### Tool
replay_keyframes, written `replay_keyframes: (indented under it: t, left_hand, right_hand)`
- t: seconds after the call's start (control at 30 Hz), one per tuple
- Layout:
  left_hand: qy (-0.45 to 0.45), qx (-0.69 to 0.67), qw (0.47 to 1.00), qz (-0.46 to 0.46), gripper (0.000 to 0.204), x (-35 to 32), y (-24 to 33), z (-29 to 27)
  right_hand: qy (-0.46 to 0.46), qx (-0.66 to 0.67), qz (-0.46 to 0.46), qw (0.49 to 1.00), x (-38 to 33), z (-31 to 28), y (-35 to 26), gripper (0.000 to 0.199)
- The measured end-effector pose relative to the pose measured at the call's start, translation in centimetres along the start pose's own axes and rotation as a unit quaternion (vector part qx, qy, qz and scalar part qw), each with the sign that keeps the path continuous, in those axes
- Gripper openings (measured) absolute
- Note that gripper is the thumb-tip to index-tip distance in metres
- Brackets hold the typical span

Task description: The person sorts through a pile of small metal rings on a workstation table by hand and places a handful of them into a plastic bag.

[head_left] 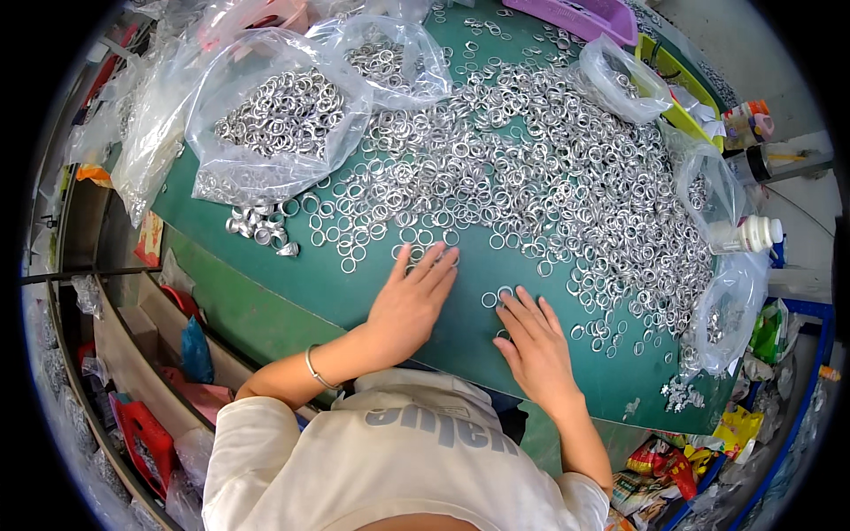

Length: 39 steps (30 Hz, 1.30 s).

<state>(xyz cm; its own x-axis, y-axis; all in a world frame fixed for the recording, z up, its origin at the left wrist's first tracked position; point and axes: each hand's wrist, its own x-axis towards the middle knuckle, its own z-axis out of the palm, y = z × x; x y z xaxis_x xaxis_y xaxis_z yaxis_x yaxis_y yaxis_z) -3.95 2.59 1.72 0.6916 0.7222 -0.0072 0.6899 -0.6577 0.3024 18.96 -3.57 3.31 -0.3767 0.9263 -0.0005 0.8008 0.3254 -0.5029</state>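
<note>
Head view, looking down: my left hand point(410, 305) lies flat on the green surface point(354, 283) just below the middle of the frame, fingers spread a little and stretched out, holding nothing. Its fingertips point(440, 258) reach the near edge of the big scatter of small silver rings point(531, 168) that covers the centre and right of the frame. My right hand point(534, 345) rests just to the right of it — also open and flat, palm down, clamped on nothing. Its fingertips point(511, 299) touch a couple of loose rings point(496, 296) lying apart from the heap, between my two hands. A thin bracelet point(316, 370) sits on my left wrist.

In the upper left of the frame a clear plastic bag point(266, 115) lies open-mouthed and full of the same rings, and a second such bag point(390, 57) sits just right of it near the top. Below the first bag a small cluster of wider metal bands point(257, 228) lies on the green. Along the right edge more clear bags point(713, 190) hold rings, with a white bottle point(753, 234) beside them. A purple tray point(584, 16) shows at the top — only partly in frame. At lower left, a shelf under the surface holds red and blue things I cannot make out.
</note>
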Motion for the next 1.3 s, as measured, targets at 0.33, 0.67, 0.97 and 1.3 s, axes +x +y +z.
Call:
replay_keyframes:
  t: [0.33, 0.67, 0.97, 1.3]
  left_hand:
    - [0.119, -0.054, 0.987, -0.088, 0.038, 0.5, -0.2, -0.5]
    - [0.017, -0.198, 0.976, 0.092, 0.059, 1.0, 4.8, 3.0]
    - [0.023, -0.223, 0.971, 0.086, 0.064, 1.6, 3.1, 0.9]
    - [0.027, -0.004, 0.982, 0.185, 0.053, 7.9, 0.5, 1.5]
  right_hand:
    - [0.003, -0.039, -0.023, 0.999, 3.3, 0.4, -0.6, 0.05]
    - [0.05, -0.116, 0.015, 0.992, 3.4, -0.4, 2.1, 0.045]
    - [0.149, -0.129, 0.093, 0.976, -1.3, -1.2, 4.8, 0.038]
    - [0.075, -0.222, 0.089, 0.968, -1.4, -1.0, 4.7, 0.043]
